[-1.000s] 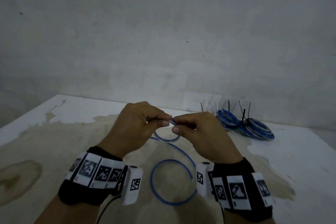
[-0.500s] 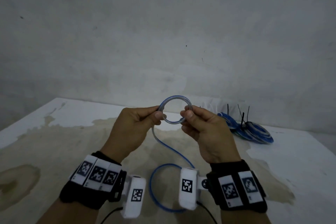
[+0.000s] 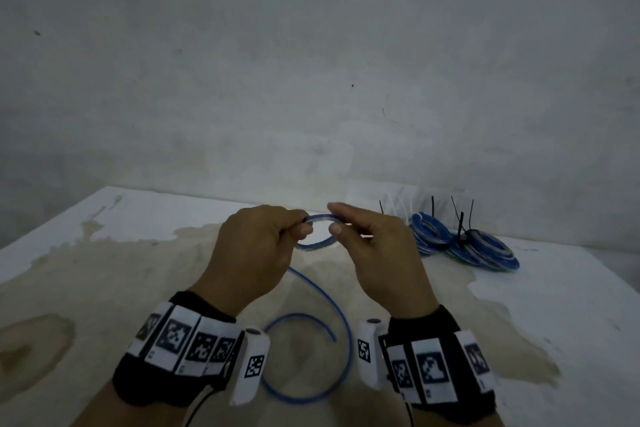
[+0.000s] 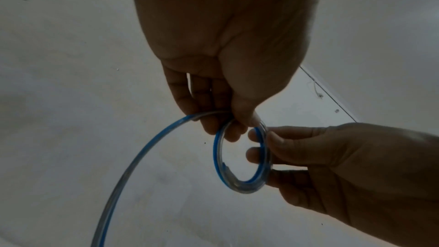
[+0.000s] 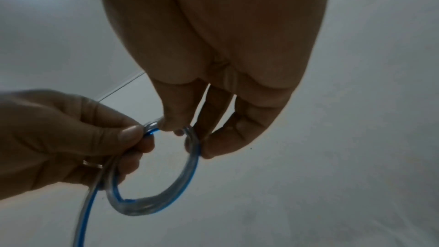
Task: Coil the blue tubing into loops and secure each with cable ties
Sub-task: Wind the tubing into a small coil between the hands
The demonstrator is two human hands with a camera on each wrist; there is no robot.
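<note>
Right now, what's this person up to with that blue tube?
A person is winding blue tubing into a small coil held above the table. The left hand pinches one side of the coil, and the right hand pinches the other side between thumb and fingers. The loose tail of tubing hangs down and curls on the stained tabletop. No tie is on this coil yet. Finished coils, bound with black cable ties, lie by the wall on the right.

Tubing [image 3: 317, 230], looking like glossy clear plastic with a blue stripe. Table [image 3: 104, 274] showing matt, stained, blotchy. Wall [image 3: 311, 62] appearing rough, matt plaster; wristbands [image 3: 187, 343] seeming black cloth.
</note>
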